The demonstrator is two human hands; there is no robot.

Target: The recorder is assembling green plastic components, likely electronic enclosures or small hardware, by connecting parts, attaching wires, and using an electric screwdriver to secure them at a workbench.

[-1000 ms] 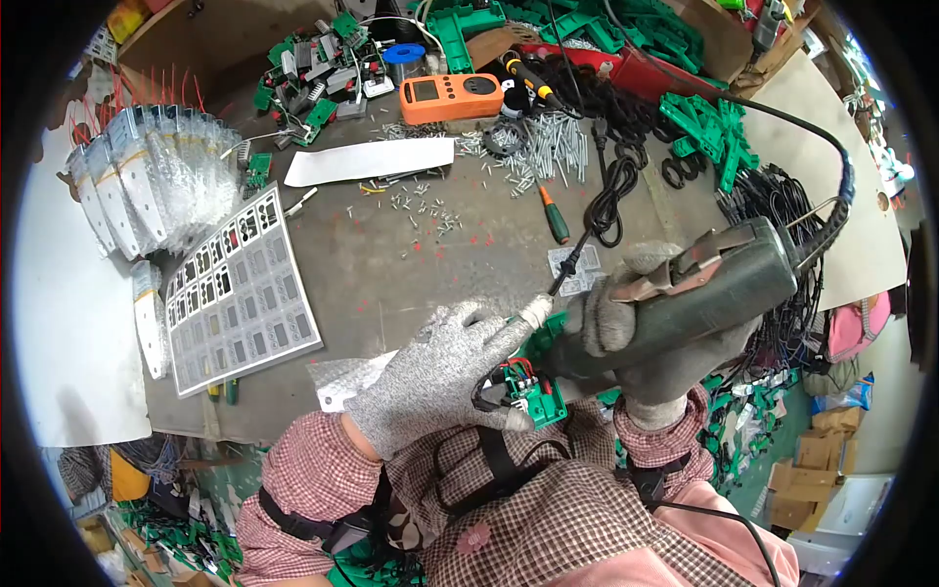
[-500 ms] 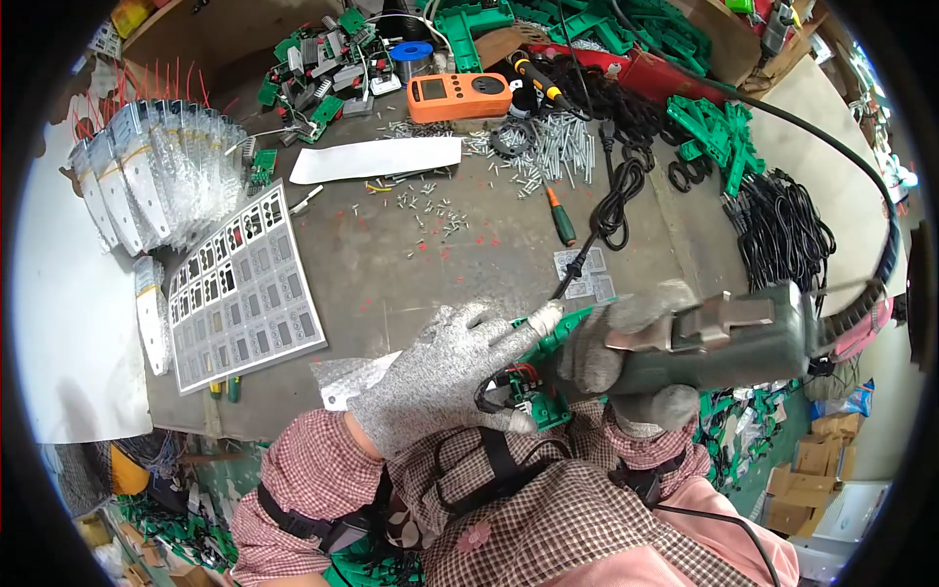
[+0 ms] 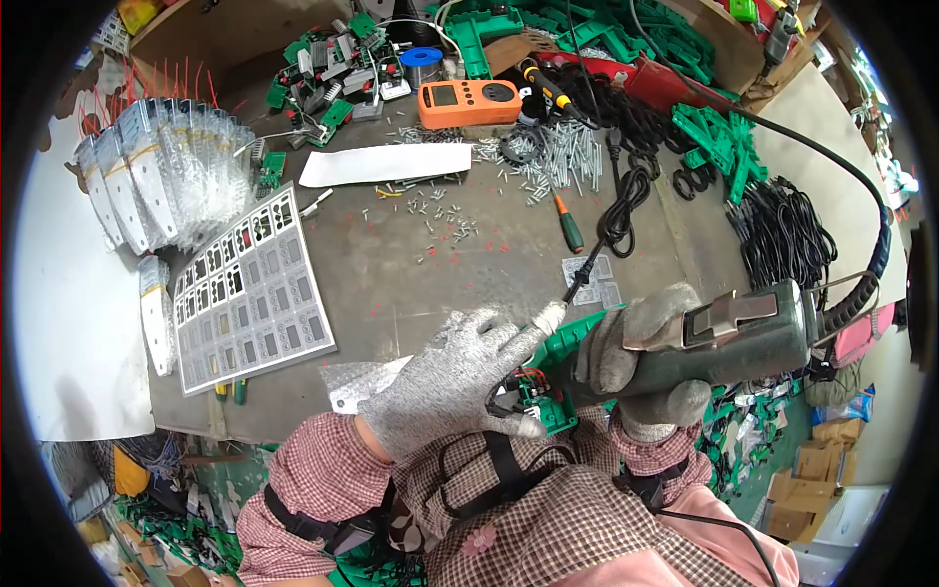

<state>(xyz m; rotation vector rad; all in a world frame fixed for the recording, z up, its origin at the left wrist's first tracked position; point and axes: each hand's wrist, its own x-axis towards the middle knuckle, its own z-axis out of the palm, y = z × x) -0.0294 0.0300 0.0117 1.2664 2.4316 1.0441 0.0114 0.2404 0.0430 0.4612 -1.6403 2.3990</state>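
My left hand point(image 3: 445, 377), in a grey knit glove, is closed on a green plastic housing point(image 3: 570, 341) near the table's front edge. Its index finger lies along the top by a black power cord point(image 3: 581, 280), and its thumb is at the lower edge. Inside the housing sit red wires and a small circuit board. In my gloved right hand point(image 3: 606, 370) is a dark green corded electric screwdriver point(image 3: 729, 350) with a metal lever, lying sideways. Its front end points at the housing; the tip is hidden. Clear plastic wrap point(image 3: 357, 383) lies behind my left wrist.
A sheet of grey labels point(image 3: 256, 293) lies at left, beside bagged white strips point(image 3: 161, 181). Farther back are a white paper strip point(image 3: 386, 164), an orange multimeter point(image 3: 469, 103), loose screws point(image 3: 567, 152) and a screwdriver point(image 3: 568, 225). Coiled black cords point(image 3: 782, 235) lie at right.
The whole view has shifted slightly, so things appear a little farther right. Both hands keep their hold, the electric screwdriver still against or close to the housing.
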